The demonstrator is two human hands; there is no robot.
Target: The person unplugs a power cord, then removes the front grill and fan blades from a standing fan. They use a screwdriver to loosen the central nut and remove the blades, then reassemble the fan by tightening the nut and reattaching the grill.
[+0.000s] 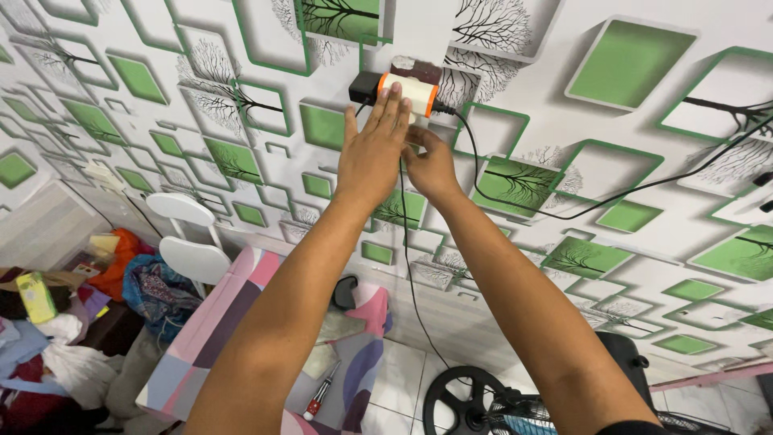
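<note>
In the head view, both arms reached up toward the top centre of the frame, where a white and orange plug block (409, 90) sat against the wall (564, 145) papered in green squares and bare trees. The left hand (372, 153) lay flat over the block's lower left edge, fingers (393, 101) straight and close together, tips touching its white face. The right hand (431, 165) was just below and right of it, fingers curled inward beneath the block; whether they pinched a cable or a plug could not be told, since the left hand covered that spot. A black adapter (364, 86) joined the block on its left, and a black cable (564, 213) ran off to the right edge, while a thinner cord (411, 266) dropped down the middle.

At lower left stood a white chair (189, 242), a pile of clothes (48, 346) and a pink patterned cushion (233, 322) with a screwdriver (322, 391) on it; a black fan (475, 403) filled the bottom centre.

The block looked loosely seated, so a push might have tipped it off the wall fitting. Fingers close to the plug contacts risked a shock, and the hanging cord could have snagged a forearm.
</note>
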